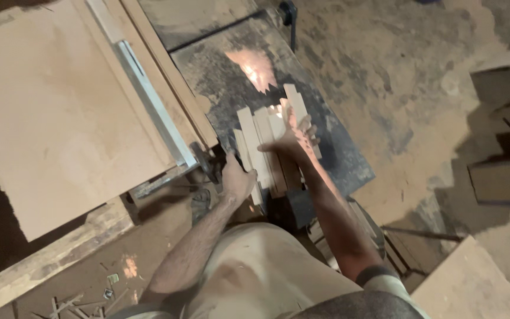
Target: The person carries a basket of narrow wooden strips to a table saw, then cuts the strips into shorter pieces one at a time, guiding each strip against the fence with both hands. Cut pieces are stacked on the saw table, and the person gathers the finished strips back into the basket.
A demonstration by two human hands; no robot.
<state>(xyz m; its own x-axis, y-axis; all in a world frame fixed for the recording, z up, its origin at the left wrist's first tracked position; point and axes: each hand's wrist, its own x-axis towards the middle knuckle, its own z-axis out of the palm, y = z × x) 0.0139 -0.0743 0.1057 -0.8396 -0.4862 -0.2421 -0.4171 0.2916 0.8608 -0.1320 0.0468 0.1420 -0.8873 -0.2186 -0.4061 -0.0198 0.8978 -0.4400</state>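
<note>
Left of the dark worktop lies a large pale board, with a metal rail along its near edge. On the worktop itself, at its near-left corner, sits a bundle of short wooden strips, pale, flat and fanned unevenly so their far ends stick out at different lengths.

The strips look light and stiff, dry sawn wood that should not bend. Loose against each other, they would likely slide apart if squeezed at one end only. The sound hold seems to be across the bundle's sides near the middle, pressing the pieces together.

The left hand sits at the bundle's near-left edge, forearm rising from below, its grip closed against the outer strip with the thumb on top. Right of it, the right hand comes across over the bundle, arm extended and wrist bent, fingers spread and curled over the right-hand strips, so that grip is clamped on the wood too.

Right of the worktop, the sawdust-covered floor holds dark blocks and another pale board.
</note>
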